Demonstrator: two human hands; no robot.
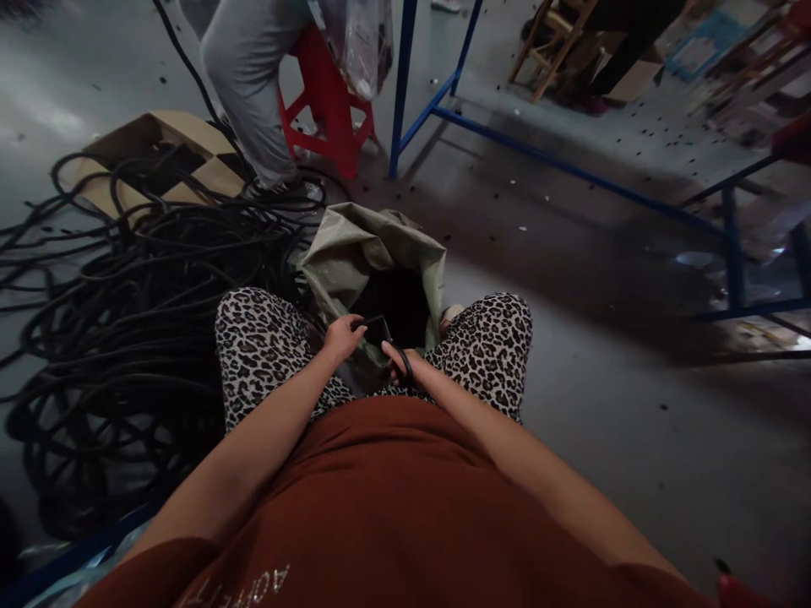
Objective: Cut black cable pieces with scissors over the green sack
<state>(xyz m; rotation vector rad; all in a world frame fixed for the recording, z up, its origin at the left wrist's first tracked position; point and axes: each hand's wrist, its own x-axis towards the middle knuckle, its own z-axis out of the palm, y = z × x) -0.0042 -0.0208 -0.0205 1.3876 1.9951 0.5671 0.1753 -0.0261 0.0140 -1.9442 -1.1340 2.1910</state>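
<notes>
Evidently, work is in hand right over the open sack (pixel 339 245), which stands at twelve o'clock between the knees of the patterned trousers (pixel 263 359), taking the seated person as the middle of the dial. From where I stand, the right hand (pixel 400 361) is closed round a black-handled tool (pixel 406 366), scissors by the look of it, at the near side of the sack's mouth. The left hand (pixel 343 338), towards eleven, has thumb and fingers drawn narrow on what seems a thin dark piece (pixel 358 323); it's too small and dim for me to say more.

As for progress, the great heap of black cord (pixel 177 253), spreading from nine round to eleven, lies in long tangled loops, so I'd judge plenty is left unworked. An opened cardboard box (pixel 212 176) sits among the far loops at about half past ten. What's finished is harder to read: the inside of the sack is dark, and I can't tell whether it holds anything.

Beyond, just short of twelve, someone in grey trousers (pixel 244 80) sits by a red stool (pixel 329 110), and a blue metal frame (pixel 557 160) runs from twelve round past one.
</notes>
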